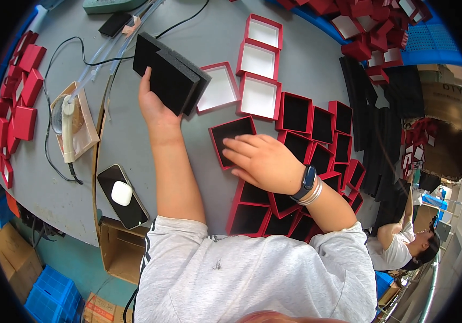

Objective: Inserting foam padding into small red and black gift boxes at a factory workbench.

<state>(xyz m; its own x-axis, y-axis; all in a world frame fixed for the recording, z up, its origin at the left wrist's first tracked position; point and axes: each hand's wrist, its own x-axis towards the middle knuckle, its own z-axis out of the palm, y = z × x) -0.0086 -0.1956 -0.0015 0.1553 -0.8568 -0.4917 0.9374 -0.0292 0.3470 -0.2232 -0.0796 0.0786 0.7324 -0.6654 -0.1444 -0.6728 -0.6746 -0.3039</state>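
Note:
My left hand (pixel 157 105) grips a stack of black foam pads (pixel 169 70), raised over the table with its fingers wrapped beneath. Fingers stretched out, my right hand (pixel 260 160) lies over a red box (pixel 218 131) lined with black, its fingertips touching the dark lining. Just beyond that box are several red boxes with white insides, one white-bottomed box (pixel 219 89) partly behind the pads. To the right of my right hand stand several black-lined red boxes (pixel 295 110) in close rows, some hidden under my forearm.
A phone (pixel 123 196) with a white case (pixel 122 193) on it lies left of my arm. Further left are a corded hand tool (pixel 68 129) in an open box and stacked red boxes (pixel 25 124). Black foam strips (pixel 384 145) line the right; another person (pixel 403 242) sits beyond.

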